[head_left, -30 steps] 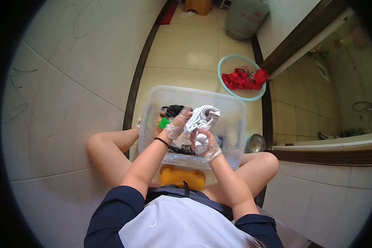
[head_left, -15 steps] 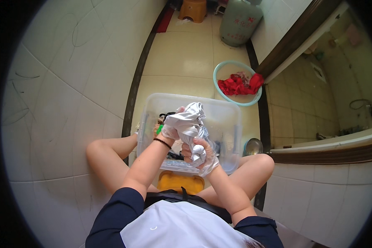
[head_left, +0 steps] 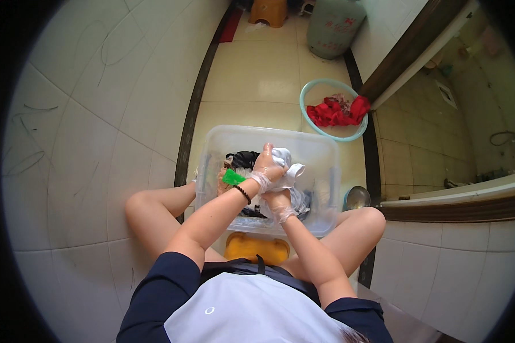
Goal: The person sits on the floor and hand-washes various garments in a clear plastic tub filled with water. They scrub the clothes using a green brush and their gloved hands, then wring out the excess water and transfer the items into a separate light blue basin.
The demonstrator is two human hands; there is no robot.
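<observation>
A bunched white cloth (head_left: 294, 171), possibly a garment, is held above a clear plastic tub (head_left: 320, 143). My left hand (head_left: 266, 167), in a thin clear glove, is closed around its upper part. Lower down and nearer to me, my gloved right hand (head_left: 277, 201) grips the same cloth, its fingers partly hidden by the folds. Beside my left wrist lies a bright green block-like object (head_left: 233, 177). Black cloth (head_left: 245, 159) and other wet-looking laundry sit in the tub, partly covered by my hands.
A pale blue basin (head_left: 304, 108) with red cloth (head_left: 332, 114) stands beyond the tub on the right. A metal bowl (head_left: 357, 198) is right of the tub. An orange stool (head_left: 267, 12) and a gas cylinder (head_left: 335, 28) stand farther back. Tiled wall runs along the left.
The white cloth has come down and is bunched more tightly. My left hand has moved right over it, my right hand sits beneath, and the green object is more exposed.
</observation>
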